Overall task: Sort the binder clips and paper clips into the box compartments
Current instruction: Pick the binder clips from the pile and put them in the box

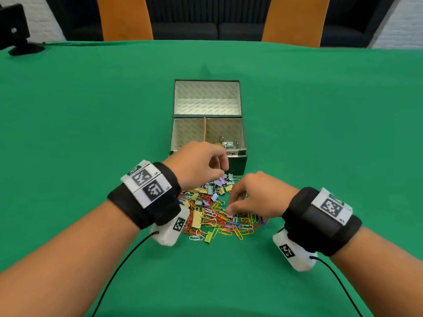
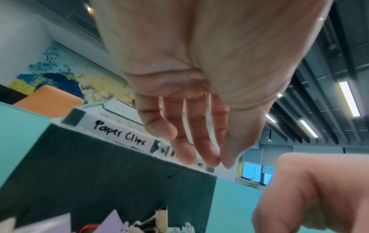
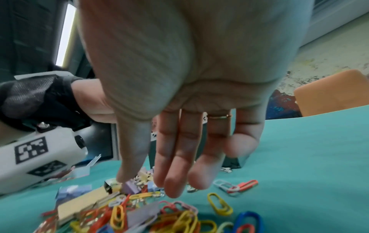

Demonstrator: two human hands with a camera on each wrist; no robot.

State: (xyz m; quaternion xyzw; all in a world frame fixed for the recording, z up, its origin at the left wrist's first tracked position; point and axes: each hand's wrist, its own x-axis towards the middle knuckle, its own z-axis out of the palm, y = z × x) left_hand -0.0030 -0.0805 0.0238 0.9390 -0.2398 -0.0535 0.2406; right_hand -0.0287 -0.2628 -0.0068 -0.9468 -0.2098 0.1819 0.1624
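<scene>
Green cloth (image 1: 91, 110) covers the table edge to edge, with wide bare stretches at frame left, right and bottom around a mixed pile of binder clips (image 1: 214, 187) and paper clips (image 1: 231, 223) at centre. Two orange chair backs (image 1: 124, 18) stand behind the far edge; a black stand (image 1: 16, 30) sits at upper left. Dark box (image 1: 238, 164) lies just above the pile, lid open; its near part is split by a divider, with a few binder clips in the right compartment and rim labels, the left reading "Paper Clips" (image 2: 119, 134). Left hand (image 1: 196, 165) hovers at the box's near wall, fingers loosely hanging, holding nothing. Right hand (image 1: 256, 195) reaches into the pile, fingers relaxed and extended; grasp cannot be told.
</scene>
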